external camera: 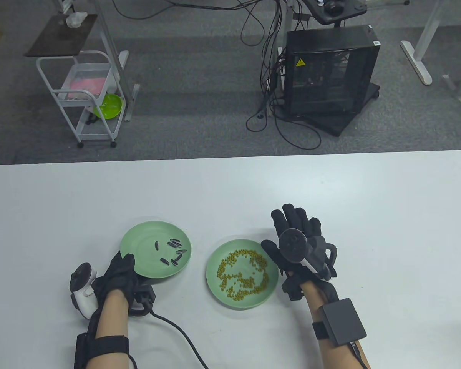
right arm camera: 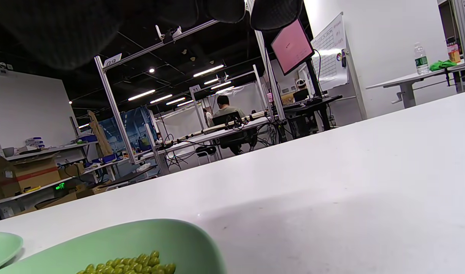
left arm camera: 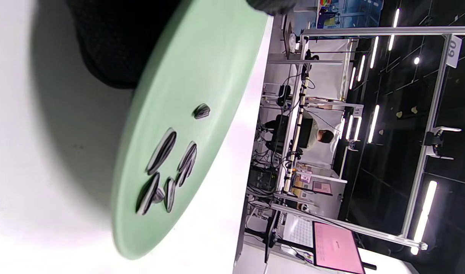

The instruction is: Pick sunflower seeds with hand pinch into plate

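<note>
So the white table [external camera: 368, 200] was the base for everything, and I'll place the rest off the plate of little yellow-green beans [external camera: 242, 273], which sat near the table's near edge, about mid-width. Just left of it was the other green plate [external camera: 138, 246], same size, carrying the sunflower seeds [external camera: 171, 252], a handful of striped ones clustered on the half facing the bean plate. In the left wrist view that plate looked tipped up a bit, not flat.

The right hand [external camera: 297, 246] hovered just right of the bean plate, fingers spread and fairly straight, holding nothing. Looked to me like it was parked out of the way or just getting ready to come in.

The left hand [external camera: 119, 271] was on the seed plate's near-left rim, thumb over the edge and fingers apparently underneath, so gripping the plate. My guess is it was steadying or tilting it so the seeds bunch up and pinch easier. No seed was pinched by either hand, as far as I could see.
</note>
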`<move>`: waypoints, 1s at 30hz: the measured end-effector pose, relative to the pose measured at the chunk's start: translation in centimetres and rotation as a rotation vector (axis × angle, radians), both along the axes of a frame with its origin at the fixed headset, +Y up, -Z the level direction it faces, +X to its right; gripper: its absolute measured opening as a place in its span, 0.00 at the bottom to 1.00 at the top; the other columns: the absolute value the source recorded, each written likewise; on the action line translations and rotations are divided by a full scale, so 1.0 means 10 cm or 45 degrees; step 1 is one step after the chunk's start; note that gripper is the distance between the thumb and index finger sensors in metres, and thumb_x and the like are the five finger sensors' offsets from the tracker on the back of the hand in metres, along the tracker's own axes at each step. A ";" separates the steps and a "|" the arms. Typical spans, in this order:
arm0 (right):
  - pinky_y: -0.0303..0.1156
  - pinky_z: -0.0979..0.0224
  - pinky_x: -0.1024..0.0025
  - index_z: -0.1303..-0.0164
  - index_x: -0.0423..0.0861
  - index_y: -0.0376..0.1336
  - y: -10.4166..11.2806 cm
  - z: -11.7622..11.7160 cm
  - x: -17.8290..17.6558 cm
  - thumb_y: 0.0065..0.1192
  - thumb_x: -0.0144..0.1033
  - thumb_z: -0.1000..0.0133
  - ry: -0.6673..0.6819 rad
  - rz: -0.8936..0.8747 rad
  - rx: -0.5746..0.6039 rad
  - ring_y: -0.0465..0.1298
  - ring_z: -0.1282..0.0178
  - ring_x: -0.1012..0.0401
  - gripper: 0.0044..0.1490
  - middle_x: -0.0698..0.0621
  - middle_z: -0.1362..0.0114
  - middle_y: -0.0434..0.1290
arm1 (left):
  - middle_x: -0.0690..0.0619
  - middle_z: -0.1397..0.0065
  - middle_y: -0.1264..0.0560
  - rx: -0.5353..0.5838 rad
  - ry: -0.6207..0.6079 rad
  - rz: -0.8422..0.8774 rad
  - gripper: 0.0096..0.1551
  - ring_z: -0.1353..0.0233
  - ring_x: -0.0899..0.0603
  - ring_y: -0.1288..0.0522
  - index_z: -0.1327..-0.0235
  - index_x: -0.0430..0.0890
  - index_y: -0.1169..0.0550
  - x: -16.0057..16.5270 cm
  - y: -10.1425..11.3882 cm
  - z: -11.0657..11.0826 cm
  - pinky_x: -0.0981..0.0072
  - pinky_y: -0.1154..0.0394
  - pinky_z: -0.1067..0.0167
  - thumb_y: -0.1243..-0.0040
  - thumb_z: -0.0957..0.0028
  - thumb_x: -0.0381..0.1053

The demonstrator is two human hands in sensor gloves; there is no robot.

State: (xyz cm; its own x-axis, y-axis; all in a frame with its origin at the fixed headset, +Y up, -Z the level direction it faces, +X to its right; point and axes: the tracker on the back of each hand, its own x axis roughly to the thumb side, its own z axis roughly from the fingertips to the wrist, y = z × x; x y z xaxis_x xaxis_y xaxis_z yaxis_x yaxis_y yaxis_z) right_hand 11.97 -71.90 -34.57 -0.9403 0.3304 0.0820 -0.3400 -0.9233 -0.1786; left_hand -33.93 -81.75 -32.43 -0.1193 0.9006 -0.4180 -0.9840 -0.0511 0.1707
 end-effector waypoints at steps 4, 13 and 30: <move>0.44 0.18 0.34 0.23 0.61 0.42 -0.02 -0.01 0.00 0.51 0.67 0.58 0.003 -0.004 0.010 0.52 0.11 0.47 0.53 0.53 0.13 0.43 | 0.33 0.25 0.41 0.004 -0.005 0.004 0.42 0.31 0.35 0.25 0.22 0.35 0.54 0.00 0.01 0.00 0.49 0.21 0.42 0.54 0.43 0.49; 0.43 0.18 0.34 0.23 0.61 0.42 -0.03 -0.01 -0.02 0.51 0.66 0.57 0.015 -0.005 0.008 0.51 0.11 0.47 0.52 0.53 0.13 0.43 | 0.27 0.23 0.52 0.013 -0.086 -0.276 0.53 0.27 0.25 0.38 0.23 0.35 0.62 -0.06 0.19 0.02 0.39 0.31 0.37 0.50 0.41 0.59; 0.42 0.18 0.33 0.23 0.61 0.41 -0.09 -0.02 -0.01 0.51 0.66 0.57 0.018 0.003 -0.028 0.49 0.11 0.46 0.53 0.53 0.13 0.41 | 0.36 0.19 0.64 0.134 -0.114 -0.776 0.62 0.20 0.24 0.57 0.21 0.43 0.62 0.05 0.54 0.02 0.27 0.48 0.30 0.43 0.48 0.70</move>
